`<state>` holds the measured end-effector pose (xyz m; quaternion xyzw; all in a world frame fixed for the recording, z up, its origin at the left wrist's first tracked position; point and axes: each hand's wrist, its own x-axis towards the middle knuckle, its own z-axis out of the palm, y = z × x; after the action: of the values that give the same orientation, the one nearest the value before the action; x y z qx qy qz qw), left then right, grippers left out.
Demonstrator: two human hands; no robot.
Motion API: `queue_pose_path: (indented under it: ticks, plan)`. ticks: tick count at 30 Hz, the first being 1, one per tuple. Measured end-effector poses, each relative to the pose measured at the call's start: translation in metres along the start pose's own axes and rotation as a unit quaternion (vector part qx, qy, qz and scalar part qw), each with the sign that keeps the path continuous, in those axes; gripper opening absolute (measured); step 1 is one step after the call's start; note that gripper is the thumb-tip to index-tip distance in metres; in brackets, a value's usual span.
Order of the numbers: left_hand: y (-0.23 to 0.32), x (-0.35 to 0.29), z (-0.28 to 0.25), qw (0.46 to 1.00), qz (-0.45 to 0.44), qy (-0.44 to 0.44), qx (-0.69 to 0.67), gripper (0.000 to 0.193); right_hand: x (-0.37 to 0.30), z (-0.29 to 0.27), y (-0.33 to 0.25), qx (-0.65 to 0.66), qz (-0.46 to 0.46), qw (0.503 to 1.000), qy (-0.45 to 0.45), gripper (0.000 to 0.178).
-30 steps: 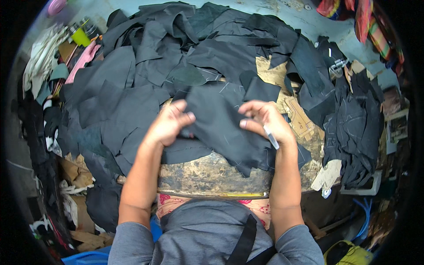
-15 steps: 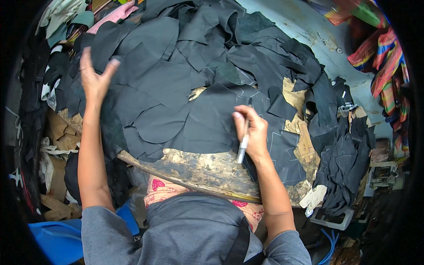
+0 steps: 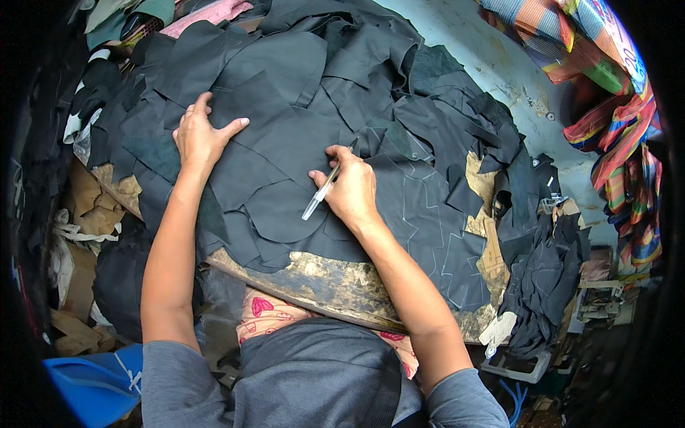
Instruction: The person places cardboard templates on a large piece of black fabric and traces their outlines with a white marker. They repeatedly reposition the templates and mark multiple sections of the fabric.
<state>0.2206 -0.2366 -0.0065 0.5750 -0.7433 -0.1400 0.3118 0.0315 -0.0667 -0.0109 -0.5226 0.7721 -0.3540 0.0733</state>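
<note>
Many overlapping pieces of black leather-like sheet (image 3: 271, 135) cover the worktable. My left hand (image 3: 198, 141) lies on the left part of them, thumb and fingers spread, holding nothing. Near the middle, my right hand (image 3: 349, 187) grips a pen (image 3: 315, 202) with a clear, whitish barrel. Its dark tip points away from me, close to the sheet's surface; whether it touches I cannot tell. To the right of that hand, a black piece marked with pale angular outlines (image 3: 435, 232) lies flat.
Bare worn wood (image 3: 335, 285) shows along the table's near edge. A tan cardboard template (image 3: 491, 250) lies at right, beside a heap of black scraps (image 3: 539, 285). Colourful woven cloth (image 3: 614, 143) hangs at far right. A blue container (image 3: 93, 389) stands at lower left.
My left hand has shifted right and come down onto the black sheets, still spread. My right hand has moved left and slightly farther away with the pen.
</note>
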Motion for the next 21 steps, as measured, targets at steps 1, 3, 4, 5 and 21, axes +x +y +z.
queue_pose_path:
  ticks: [1, 3, 4, 5, 21]
  plan:
    - [-0.001, 0.004, 0.001, 0.999, -0.017, -0.051, 0.009, 0.079, 0.001, 0.002, 0.000, -0.008, 0.003, 1.000, 0.005, 0.038]
    - [-0.005, 0.006, 0.002, 0.996, -0.014, -0.089, 0.020, 0.060, 0.001, 0.003, 0.001, 0.013, 0.008, 0.999, 0.032, 0.034]
    - [-0.006, 0.007, 0.003, 0.996, 0.024, -0.066, 0.047, 0.059, 0.002, 0.003, 0.002, 0.024, 0.017, 0.999, 0.027, 0.032]
    - [-0.007, 0.007, 0.003, 0.994, 0.078, -0.031, 0.072, 0.057, 0.001, 0.002, 0.002, 0.038, 0.018, 0.999, 0.031, 0.030]
    - [0.070, -0.087, -0.021, 0.931, 0.333, -0.103, -0.108, 0.064, -0.149, -0.165, 0.065, 0.314, 0.168, 0.934, -0.025, 0.025]
